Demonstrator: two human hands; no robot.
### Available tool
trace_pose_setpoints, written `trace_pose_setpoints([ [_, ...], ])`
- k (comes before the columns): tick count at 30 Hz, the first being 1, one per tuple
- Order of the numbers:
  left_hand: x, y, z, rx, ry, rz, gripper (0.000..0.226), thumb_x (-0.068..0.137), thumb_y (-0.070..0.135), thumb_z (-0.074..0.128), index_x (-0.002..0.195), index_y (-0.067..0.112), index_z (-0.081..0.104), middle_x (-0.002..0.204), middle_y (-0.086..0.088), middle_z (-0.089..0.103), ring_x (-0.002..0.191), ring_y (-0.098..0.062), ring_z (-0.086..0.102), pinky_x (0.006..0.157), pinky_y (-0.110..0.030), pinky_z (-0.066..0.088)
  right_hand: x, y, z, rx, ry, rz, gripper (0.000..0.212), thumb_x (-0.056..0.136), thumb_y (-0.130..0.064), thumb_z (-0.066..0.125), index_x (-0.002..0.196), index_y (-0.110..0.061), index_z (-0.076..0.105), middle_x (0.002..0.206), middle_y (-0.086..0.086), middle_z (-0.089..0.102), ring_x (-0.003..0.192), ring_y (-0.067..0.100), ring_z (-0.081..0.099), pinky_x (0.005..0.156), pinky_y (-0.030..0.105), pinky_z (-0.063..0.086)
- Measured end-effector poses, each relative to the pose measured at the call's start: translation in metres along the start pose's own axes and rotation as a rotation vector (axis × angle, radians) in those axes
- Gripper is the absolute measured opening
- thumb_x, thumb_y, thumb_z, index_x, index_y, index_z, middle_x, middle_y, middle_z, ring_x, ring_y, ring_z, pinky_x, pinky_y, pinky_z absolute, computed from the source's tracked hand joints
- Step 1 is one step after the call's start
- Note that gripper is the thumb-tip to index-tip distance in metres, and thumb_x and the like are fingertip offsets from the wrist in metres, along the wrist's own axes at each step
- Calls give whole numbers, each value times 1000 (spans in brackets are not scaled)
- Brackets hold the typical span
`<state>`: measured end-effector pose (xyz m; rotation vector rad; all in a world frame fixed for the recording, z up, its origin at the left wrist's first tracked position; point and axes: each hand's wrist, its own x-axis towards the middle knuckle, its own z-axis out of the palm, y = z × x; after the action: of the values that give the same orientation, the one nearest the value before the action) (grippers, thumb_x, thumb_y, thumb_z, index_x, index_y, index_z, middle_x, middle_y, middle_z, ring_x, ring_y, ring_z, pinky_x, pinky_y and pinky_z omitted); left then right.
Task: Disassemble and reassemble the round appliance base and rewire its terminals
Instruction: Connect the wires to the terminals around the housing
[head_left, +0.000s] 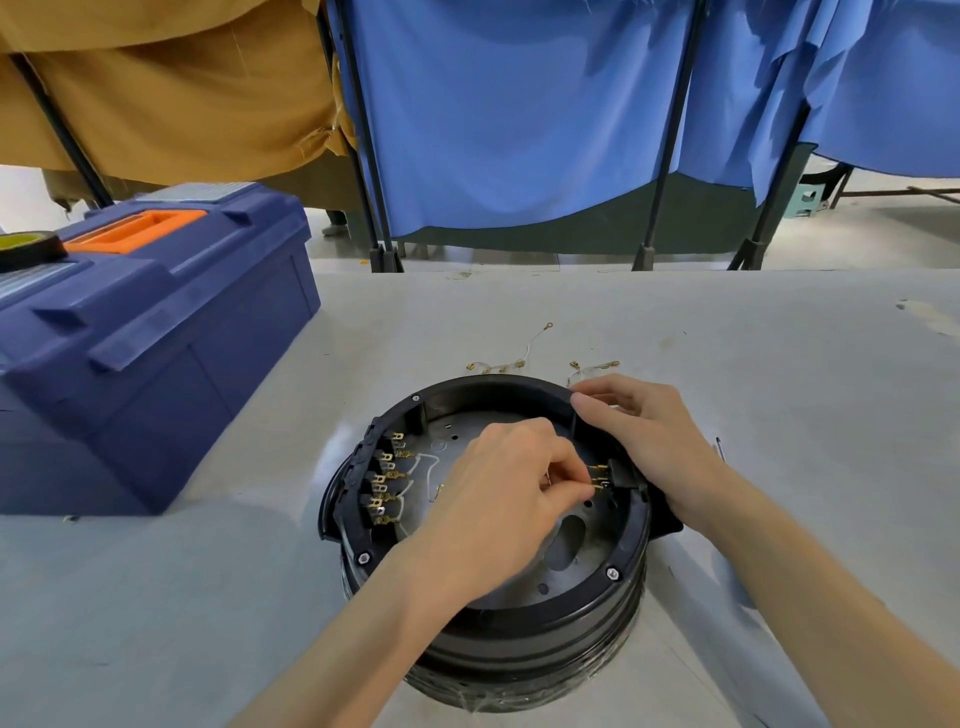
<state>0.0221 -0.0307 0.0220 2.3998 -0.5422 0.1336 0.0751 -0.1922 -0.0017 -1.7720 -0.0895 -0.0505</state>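
Note:
The round black appliance base (519, 608) lies open side up on the grey table, its metal floor plate showing. A terminal block (382, 480) with several brass tabs and thin white wires lines its left inner wall. A smaller black connector (621, 473) with brass tabs sits on the right inner wall. My left hand (506, 493) reaches inside the base and pinches a brass wire terminal (597, 486) at those right tabs. My right hand (644, 431) rests on the base's right rim, fingers curled over the edge.
Loose white wires with brass terminals (498, 366) lie on the table just behind the base, another bunch (592, 368) to their right. A blue toolbox (156, 332) with an orange handle stands at the left, a tape roll (26, 247) on its lid. Blue curtains hang beyond the table's far edge.

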Motion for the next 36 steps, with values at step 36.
trace_pose_setpoints([
  [36,9,25,9,379,21,24,6,83,14,58,89,14,59,95,0,61,86,-27,56,62,-32,23,3,0,8,-73,70,-33,8,92,-17,63,92,-17,71,90,2,68,82,17,62,73,27,47],
])
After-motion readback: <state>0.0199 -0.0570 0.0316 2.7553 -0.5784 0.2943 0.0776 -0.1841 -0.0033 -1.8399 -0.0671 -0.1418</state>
